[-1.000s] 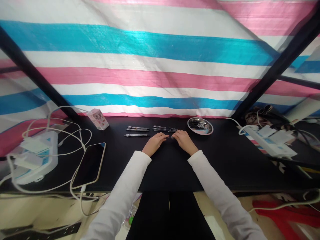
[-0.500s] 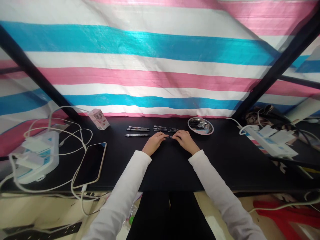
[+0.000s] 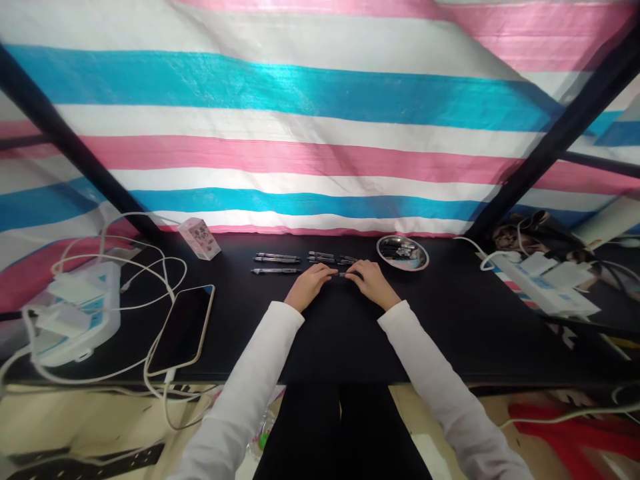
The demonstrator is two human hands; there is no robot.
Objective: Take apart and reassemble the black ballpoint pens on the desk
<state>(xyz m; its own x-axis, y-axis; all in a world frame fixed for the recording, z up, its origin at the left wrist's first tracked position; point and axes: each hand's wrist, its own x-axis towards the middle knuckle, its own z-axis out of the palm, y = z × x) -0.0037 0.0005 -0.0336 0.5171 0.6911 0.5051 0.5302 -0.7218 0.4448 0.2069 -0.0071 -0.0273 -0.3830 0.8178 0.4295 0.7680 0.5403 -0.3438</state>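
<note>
Head view: left hand (image 3: pixel 310 285) and right hand (image 3: pixel 373 284) curl toward a pen (image 3: pixel 343 274), grip unclear, well inside the desk's (image 3: pixel 465 333) near edge.

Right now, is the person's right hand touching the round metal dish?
Apart. The head view shows a strip of black tabletop between the right hand and the metal dish, which sits beyond the fingertips.

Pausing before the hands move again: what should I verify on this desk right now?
Left hand and right hand both at the small dark piece: ok.
Piece actually gripped: cannot tell.
Pens lying in parallel rows, apart from the hands: ok.
Steel dish flat on the desk, untouched by the hands: ok.
Dish contents identifiable: cannot tell.
Phone well left of the hands: ok.
</note>
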